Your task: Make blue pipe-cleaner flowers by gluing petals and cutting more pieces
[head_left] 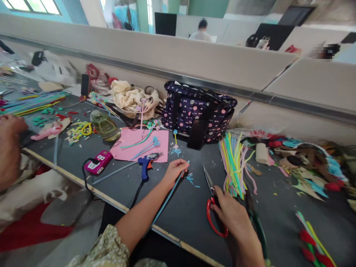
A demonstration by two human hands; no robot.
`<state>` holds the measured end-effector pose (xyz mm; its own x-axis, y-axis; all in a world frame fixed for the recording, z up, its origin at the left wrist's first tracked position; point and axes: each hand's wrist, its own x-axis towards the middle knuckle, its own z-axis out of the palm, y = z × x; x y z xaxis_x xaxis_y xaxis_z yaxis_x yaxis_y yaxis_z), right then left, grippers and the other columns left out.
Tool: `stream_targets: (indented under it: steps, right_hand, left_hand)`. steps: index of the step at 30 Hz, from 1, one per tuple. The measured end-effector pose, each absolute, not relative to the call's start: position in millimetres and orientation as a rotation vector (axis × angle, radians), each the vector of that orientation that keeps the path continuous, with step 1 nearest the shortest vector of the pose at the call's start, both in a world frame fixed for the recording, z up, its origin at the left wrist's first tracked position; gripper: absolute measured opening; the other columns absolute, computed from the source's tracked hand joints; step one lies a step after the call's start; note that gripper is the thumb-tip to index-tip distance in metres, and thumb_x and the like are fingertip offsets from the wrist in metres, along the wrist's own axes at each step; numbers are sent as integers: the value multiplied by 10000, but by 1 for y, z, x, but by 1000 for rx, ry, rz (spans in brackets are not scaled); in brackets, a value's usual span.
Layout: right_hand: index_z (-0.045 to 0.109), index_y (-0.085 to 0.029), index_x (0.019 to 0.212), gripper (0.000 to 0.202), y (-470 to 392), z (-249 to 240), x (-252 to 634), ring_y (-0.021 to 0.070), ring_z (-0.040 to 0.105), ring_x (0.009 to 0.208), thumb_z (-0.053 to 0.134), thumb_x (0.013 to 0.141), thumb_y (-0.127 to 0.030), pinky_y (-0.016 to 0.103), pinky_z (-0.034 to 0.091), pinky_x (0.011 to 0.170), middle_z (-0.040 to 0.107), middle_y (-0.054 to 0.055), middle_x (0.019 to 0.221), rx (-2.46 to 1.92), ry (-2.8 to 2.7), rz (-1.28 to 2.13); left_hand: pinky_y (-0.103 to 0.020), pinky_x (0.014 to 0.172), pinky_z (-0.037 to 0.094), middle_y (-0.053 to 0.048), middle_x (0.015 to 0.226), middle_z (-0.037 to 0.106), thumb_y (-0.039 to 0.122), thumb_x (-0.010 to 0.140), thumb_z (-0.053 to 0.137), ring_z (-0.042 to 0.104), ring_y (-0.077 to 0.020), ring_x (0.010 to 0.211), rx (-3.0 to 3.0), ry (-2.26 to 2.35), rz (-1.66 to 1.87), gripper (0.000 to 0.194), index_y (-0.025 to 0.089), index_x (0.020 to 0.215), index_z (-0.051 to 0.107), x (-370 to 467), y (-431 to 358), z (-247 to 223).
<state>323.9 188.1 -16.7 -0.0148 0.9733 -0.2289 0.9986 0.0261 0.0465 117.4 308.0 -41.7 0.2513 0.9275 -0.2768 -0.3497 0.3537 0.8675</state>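
For even snips, the left hand (177, 171), pinching the blue stem (167, 200) across the front edge of the table (186, 215), should steady its tip, the right hand (230, 209) squaring the scissors (209, 181) it grips.

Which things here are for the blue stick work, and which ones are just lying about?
Seem part of the job:
- blue stick, in the left hand
- red-handled scissors, in the right hand
- little blue pieces on the table
- probably the bundle of coloured sticks

Seem just lying about:
- spotted bag
- clear bottle
- white plastic bag
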Motion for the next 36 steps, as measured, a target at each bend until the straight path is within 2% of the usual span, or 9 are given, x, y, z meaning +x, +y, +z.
stream_targets:
  steps: [4, 9, 16, 21, 25, 27, 31, 33, 36]
  right_hand:
    - [447, -162, 1321, 546, 189, -16, 322, 262, 661, 934, 643, 811, -167, 299, 471, 719, 612, 119, 1025, 2057, 2126, -193]
    - [504, -139, 1212, 425, 193, -6, 317, 270, 649, 940, 644, 813, -184, 308, 451, 748, 606, 118, 1013, 2090, 2070, -304]
    - [455, -142, 1251, 487, 193, 1, 315, 258, 636, 976, 656, 817, -233, 290, 440, 742, 592, 128, 1068, 2161, 2014, -311]
    - [395, -177, 1344, 561, 173, -5, 313, 256, 653, 926, 630, 843, -269, 289, 458, 677, 573, 137, 1119, 2179, 2028, -210]
    - [448, -137, 1315, 443, 161, -17, 322, 259, 639, 944, 521, 899, -271, 324, 474, 752, 609, 155, 1083, 2277, 2076, -242]
    - [449, -107, 1335, 472, 161, -26, 330, 257, 629, 952, 492, 899, -283, 346, 472, 791, 616, 167, 1103, 2375, 2119, -314]
    - [509, -109, 1313, 589, 167, -41, 341, 203, 606, 773, 592, 802, -390, 332, 479, 708, 632, 78, 927, 2710, 2116, -707]
    - [545, -115, 1262, 613, 168, -45, 342, 142, 532, 598, 636, 759, -453, 289, 456, 583, 573, 4, 763, 2916, 2062, -1111]
    - [551, -130, 1230, 643, 164, -42, 341, 80, 437, 489, 707, 713, -479, 224, 379, 443, 508, -40, 697, 3059, 1850, -1889]
  left_hand:
    - [-180, 411, 242, 34, 537, 557, 386, 652, 776, 406, -37, 392, 760, 920, 976, 305, 139, 743, 622, 117, 308, -41]
    - [-182, 408, 254, 24, 549, 572, 385, 647, 778, 411, -40, 391, 783, 926, 963, 305, 140, 755, 634, 117, 311, -43]
    - [-181, 409, 263, 23, 587, 579, 382, 658, 780, 426, -37, 411, 812, 883, 969, 291, 148, 765, 645, 116, 313, -49]
    - [-181, 408, 265, 26, 587, 584, 364, 641, 791, 423, -32, 402, 774, 888, 974, 278, 151, 744, 646, 114, 313, -46]
    - [-181, 408, 277, 25, 586, 583, 352, 643, 787, 425, -35, 404, 751, 887, 979, 265, 153, 751, 650, 115, 314, -44]
    - [-177, 413, 294, 25, 576, 574, 341, 649, 778, 436, -39, 414, 751, 900, 969, 248, 154, 743, 645, 115, 313, -43]
    - [-176, 445, 359, 13, 565, 576, 314, 670, 752, 477, -53, 440, 811, 869, 856, 213, 152, 714, 622, 113, 310, -40]
    - [-189, 470, 403, -5, 588, 598, 306, 677, 742, 510, -65, 463, 848, 818, 753, 207, 149, 689, 608, 111, 310, -38]
    - [-199, 482, 429, -16, 589, 602, 318, 691, 734, 526, -73, 474, 849, 819, 738, 229, 148, 649, 587, 110, 311, -37]
